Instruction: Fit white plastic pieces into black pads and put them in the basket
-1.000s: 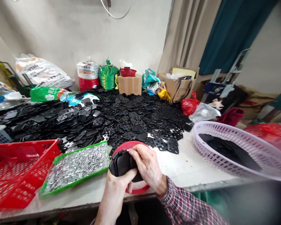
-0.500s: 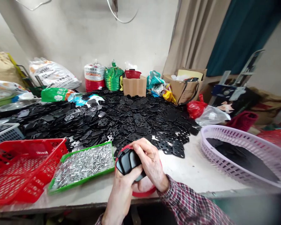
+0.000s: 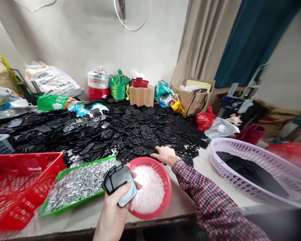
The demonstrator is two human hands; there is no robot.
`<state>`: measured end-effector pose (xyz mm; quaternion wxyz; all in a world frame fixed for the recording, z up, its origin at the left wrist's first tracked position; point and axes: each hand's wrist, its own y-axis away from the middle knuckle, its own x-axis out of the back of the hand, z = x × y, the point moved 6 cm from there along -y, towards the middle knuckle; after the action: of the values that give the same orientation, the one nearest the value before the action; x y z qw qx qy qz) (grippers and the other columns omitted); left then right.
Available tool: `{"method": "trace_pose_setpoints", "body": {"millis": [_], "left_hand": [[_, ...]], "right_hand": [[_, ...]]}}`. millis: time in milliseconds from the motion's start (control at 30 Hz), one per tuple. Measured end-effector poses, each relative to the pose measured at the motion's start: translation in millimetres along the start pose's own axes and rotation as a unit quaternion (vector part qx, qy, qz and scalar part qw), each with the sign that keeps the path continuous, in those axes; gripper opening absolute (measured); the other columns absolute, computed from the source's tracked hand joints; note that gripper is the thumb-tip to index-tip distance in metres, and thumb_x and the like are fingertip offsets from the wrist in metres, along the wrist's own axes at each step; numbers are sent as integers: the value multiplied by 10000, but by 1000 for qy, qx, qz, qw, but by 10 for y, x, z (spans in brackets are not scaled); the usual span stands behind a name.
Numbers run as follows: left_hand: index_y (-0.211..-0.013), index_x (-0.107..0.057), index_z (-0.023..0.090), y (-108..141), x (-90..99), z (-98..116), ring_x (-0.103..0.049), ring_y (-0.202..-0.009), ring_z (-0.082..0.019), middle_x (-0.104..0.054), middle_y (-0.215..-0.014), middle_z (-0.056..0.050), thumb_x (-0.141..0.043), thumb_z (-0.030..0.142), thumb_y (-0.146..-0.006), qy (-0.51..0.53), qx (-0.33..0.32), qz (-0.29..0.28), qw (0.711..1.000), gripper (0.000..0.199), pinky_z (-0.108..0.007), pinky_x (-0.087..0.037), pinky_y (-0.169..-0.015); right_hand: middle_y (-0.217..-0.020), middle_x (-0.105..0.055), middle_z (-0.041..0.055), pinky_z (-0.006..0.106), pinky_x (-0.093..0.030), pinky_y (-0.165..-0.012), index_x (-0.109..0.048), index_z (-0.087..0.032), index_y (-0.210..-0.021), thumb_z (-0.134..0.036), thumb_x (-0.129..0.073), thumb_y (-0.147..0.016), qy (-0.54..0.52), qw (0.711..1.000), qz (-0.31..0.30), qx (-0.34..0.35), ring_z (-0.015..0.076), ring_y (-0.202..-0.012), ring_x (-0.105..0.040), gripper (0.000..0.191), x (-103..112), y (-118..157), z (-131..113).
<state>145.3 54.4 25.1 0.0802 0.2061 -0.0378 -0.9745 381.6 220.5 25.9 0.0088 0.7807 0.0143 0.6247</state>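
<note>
- Plates, black and round-cornered, apparently two stacked, are held firmly in the left grip, just over the left rim of a round red basket filled with white granules.
- Right grip is open, its fingers laid flat against the near edge of a heap of loose black plates on the worktop.
- Silver rivets are spread across a green tray, just left of the red basket.
- Much is left: most of the worktop's far half is covered by the heap, while only a low layer of dark plates is collected in a lilac basket on the right.
</note>
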Motion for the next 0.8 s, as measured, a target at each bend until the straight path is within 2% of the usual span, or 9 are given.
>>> {"method": "trace_pose_setpoints", "body": {"millis": [100,167,267,333,433,567,700,800], "left_hand": [[-933,-702,181,29,-103,-14,-659,-819,-202,-723,-973,-64,-729,350,-766,49,54,-27,997,239,-264,-492,-626],[-957,-684,201,40,-145,-2,-639,-752,-159,-717,-974,-43,-693,359,-808,81,68,-36,994,217,-252,-472,-624],[-899,-670,187,49,-190,25,-562,-590,-103,-714,-885,-30,-682,341,-824,97,53,-52,992,171,-250,-449,-615],[-876,-672,176,56,-204,30,-547,-573,-104,-708,-839,-33,-691,328,-819,84,37,-54,994,163,-256,-448,-619],[-881,-688,170,66,-219,22,-597,-667,-149,-712,-862,-58,-695,314,-814,55,19,-58,997,158,-268,-457,-626],[-913,-699,165,87,-226,45,-600,-658,-154,-724,-898,-77,-710,320,-800,8,1,-64,998,192,-289,-472,-661],[-870,-693,181,106,-233,99,-615,-712,-169,-709,-765,-33,-719,329,-794,-39,-36,-63,997,169,-322,-469,-828],[-782,-672,190,106,-236,114,-618,-724,-181,-656,-633,-1,-709,336,-798,-65,-59,-55,995,152,-310,-455,-830]], "right_hand": [[-1091,-692,160,414,-458,-848,-644,-225,-1146,-681,-625,-726,29,999,-13,-12,341,-1086,-604,620,-111,-89,-44],[-1136,-676,159,417,-453,-859,-594,-238,-1233,-678,-637,-709,35,999,-22,-12,344,-1115,-590,686,-125,-147,-58],[-1170,-667,135,370,-460,-836,-508,-269,-1343,-560,-691,-704,28,999,-40,-16,313,-1110,-604,726,-112,-223,-45],[-1167,-674,120,341,-467,-805,-474,-281,-1381,-466,-702,-708,18,998,-50,-26,292,-1079,-627,734,-108,-256,-32],[-1172,-681,114,332,-474,-790,-485,-279,-1383,-432,-646,-755,-4,998,-46,-36,286,-1070,-638,667,-107,-279,-33],[-1170,-688,114,333,-477,-798,-495,-254,-1385,-352,-600,-778,-45,998,-13,-47,285,-1081,-634,624,-102,-302,-20],[-1175,-693,79,288,-480,-808,-577,-251,-1316,-255,-562,-774,-108,992,31,-55,247,-1073,-637,542,-86,-370,97],[-1110,-717,63,259,-494,-775,-630,-224,-1265,-191,-506,-769,-168,981,61,-75,210,-961,-673,512,-40,-414,273]]}}
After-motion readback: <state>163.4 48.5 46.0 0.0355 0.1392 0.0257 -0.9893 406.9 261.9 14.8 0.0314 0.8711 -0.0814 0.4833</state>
